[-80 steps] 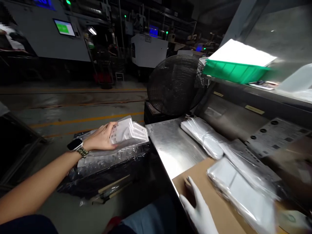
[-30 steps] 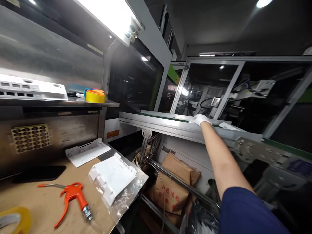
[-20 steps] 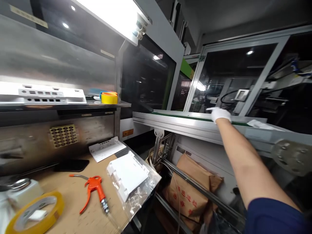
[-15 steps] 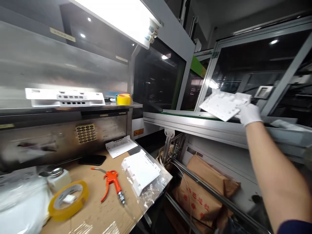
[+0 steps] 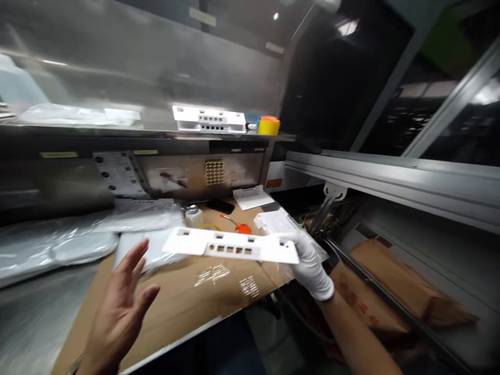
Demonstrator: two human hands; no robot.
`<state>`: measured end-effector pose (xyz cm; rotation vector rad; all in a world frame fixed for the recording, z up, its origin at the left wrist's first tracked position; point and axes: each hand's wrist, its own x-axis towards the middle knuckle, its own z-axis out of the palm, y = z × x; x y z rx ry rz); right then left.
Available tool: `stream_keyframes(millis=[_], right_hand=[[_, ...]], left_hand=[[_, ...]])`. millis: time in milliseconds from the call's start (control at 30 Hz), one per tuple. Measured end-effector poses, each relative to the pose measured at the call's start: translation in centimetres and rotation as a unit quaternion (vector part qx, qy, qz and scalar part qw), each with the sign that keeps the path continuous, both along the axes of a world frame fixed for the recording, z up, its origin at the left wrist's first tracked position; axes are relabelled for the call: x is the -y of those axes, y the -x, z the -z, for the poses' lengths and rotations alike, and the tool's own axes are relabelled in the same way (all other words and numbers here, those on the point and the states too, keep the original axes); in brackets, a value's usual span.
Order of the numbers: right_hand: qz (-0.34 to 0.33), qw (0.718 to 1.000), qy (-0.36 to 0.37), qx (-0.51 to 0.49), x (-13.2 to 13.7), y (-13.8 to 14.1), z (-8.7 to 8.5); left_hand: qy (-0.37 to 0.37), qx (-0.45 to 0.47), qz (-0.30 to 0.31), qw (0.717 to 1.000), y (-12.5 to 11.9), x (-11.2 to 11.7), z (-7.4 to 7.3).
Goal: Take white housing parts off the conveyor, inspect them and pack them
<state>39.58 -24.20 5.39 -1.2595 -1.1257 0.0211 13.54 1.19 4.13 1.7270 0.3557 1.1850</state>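
Note:
My right hand point(image 5: 310, 265), in a white glove, grips the right end of a white plastic panel point(image 5: 230, 248) with a row of square cutouts. The panel is held edge-on above the cardboard-covered bench point(image 5: 183, 302). Bare, with fingers and thumb apart, my left hand point(image 5: 123, 307) hovers left of the panel and holds nothing. Beyond the panel lie an orange air blow gun point(image 5: 242, 228), partly hidden, and a roll of yellow tape point(image 5: 209, 226), mostly hidden. Another white plastic part point(image 5: 277, 221) rests on the bench behind my right hand.
Bagged white parts point(image 5: 84, 245) cover the bench's left side. A similar panel point(image 5: 209, 121) and a yellow tape roll point(image 5: 269, 125) stand on the metal shelf. At the right are an aluminium conveyor rail point(image 5: 371, 174) and brown paper sacks point(image 5: 394, 276) below it.
My right hand has brought the white panel from over the conveyor to above the bench. My left hand has come into view. The camera has turned left.

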Motion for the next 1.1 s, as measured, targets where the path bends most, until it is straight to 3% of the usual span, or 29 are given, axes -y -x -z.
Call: stream_keyframes(millis=[67,133,333,533,900,967,1033,1100], right_hand=[[-0.06,0.998,0.022,-0.024,-2.9,3.3,2.1],[-0.076,0.995,0.027,-0.064,-4.7,5.9,3.3],[0.015,0.987,0.023,-0.158,-6.0,10.2,5.6],[0.029,0.983,0.035,-0.176,-6.2,11.0,7.2],[0.051,0.974,0.011,-0.219,-6.6,10.8,7.6],[0.058,0.974,0.005,-0.217,-6.7,10.7,7.9],[0.06,0.976,-0.022,-0.206,-6.7,10.5,8.3],[0.056,0.982,-0.057,-0.169,-6.7,10.4,8.5]], left_hand=[[0.024,-0.028,0.0,0.999,1.1,0.1,0.5],[0.053,-0.013,-0.02,0.998,1.8,-0.1,1.3],[0.099,0.01,-0.077,0.992,5.0,0.3,3.7],[0.094,0.043,-0.126,0.987,6.1,2.5,3.1],[0.073,0.021,-0.133,0.988,6.0,3.7,2.8],[0.096,0.028,-0.123,0.987,5.9,3.9,2.8],[0.158,0.093,-0.091,0.979,5.7,3.8,2.9],[0.282,0.184,-0.026,0.941,5.6,3.3,3.0]])
